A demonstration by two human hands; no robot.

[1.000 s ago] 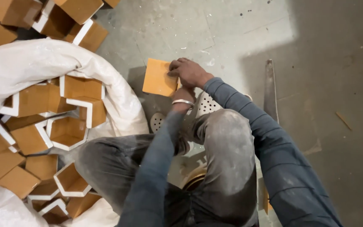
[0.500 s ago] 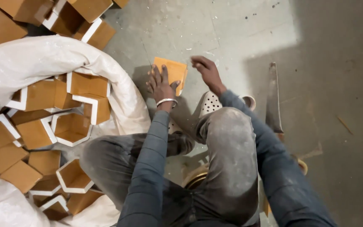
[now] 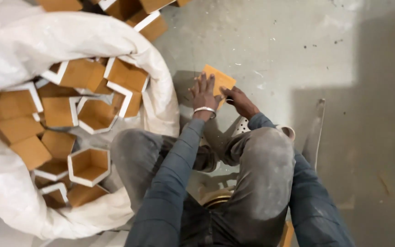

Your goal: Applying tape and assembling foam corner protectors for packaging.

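An orange-brown flat piece (image 3: pixel 220 77) lies on the grey concrete floor in front of my knees. My left hand (image 3: pixel 203 93), with a metal bracelet at the wrist, rests flat on its near left part, fingers spread. My right hand (image 3: pixel 237 99) touches the piece's near right edge with its fingertips. Both forearms wear blue-grey sleeves. I sit low with my knees in dusty grey trousers.
A big white sack (image 3: pixel 158 87) at the left holds several orange-brown hexagonal boxes with white rims (image 3: pixel 89 165). More such boxes (image 3: pixel 149 24) lie at the top. A white perforated stool (image 3: pixel 241 128) shows under my legs. A long blade-like tool (image 3: pixel 315 130) lies on the floor at the right.
My left hand has come down flat on the orange piece. My right hand has dropped from above the piece to its near right edge. The view has shifted slightly.
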